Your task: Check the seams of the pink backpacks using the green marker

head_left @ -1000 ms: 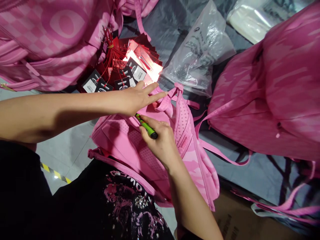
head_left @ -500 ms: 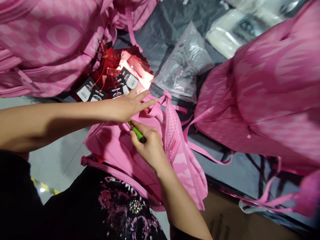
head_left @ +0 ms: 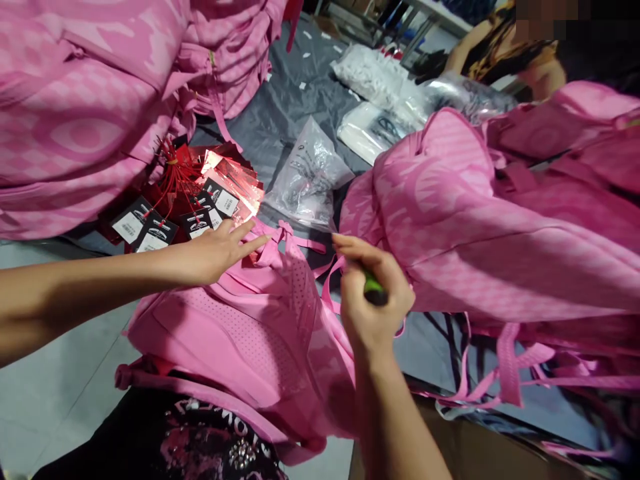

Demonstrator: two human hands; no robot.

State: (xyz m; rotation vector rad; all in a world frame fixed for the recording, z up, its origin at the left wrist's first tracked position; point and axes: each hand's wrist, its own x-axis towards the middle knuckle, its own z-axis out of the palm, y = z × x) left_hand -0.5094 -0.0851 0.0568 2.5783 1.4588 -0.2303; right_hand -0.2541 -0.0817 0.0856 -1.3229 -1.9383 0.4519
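Observation:
A pink backpack (head_left: 215,340) lies in front of my body, its padded, dotted back panel facing up. My left hand (head_left: 223,250) rests at its top edge, fingers spread, close to the black-and-white hang tags (head_left: 157,233). In my right hand (head_left: 377,307) is a slim green tool with a black end (head_left: 374,288); my fingers are wrapped round it, and its tip is hidden. This hand is raised at the right side of the backpack, clear of the back panel.
Red foil tags (head_left: 233,183) lie bundled behind the left hand. A crumpled clear plastic bag (head_left: 310,173) and wrapped white packs (head_left: 370,130) are farther back. Larger pink backpacks stand left (head_left: 100,127) and right (head_left: 500,253). A person's arm (head_left: 470,47) shows at the far right.
My right hand has lifted off the backpack and moved right with the green tool. The left hand stays spread on the backpack's top edge. The view has shifted, showing more of the far side.

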